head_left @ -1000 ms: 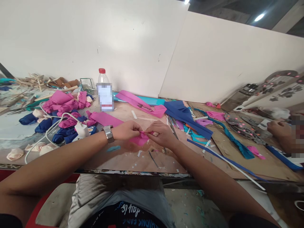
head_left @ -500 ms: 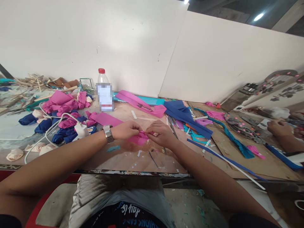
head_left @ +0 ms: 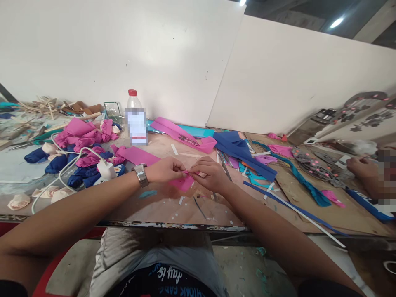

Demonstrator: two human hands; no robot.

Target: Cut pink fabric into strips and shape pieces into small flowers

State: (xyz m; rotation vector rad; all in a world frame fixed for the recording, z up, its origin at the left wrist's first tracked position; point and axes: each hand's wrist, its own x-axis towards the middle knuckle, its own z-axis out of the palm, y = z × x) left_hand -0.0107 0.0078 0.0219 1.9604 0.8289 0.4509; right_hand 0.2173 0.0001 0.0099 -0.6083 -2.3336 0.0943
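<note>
Both of my hands meet over the middle of the worktable (head_left: 161,206). My left hand (head_left: 165,169), with a metal watch on its wrist, pinches the left end of a small pink fabric piece (head_left: 184,183). My right hand (head_left: 208,174) pinches the same piece from the right, fingertips almost touching the left ones. The pink fabric hangs a little below the fingers, just above the tabletop. A long pink strip (head_left: 136,155) lies flat behind my left wrist.
Pink and navy fabric rolls (head_left: 77,142), a white charger with cable (head_left: 105,168) and a clear bottle (head_left: 136,119) stand at the left. Pink, teal and blue sheets (head_left: 235,146) and scissors (head_left: 187,139) lie behind. Another person's hand (head_left: 360,167) rests at the far right.
My fingers have shifted slightly on the pink piece, which now sits a touch higher. The other person's hand at the right has moved a little.
</note>
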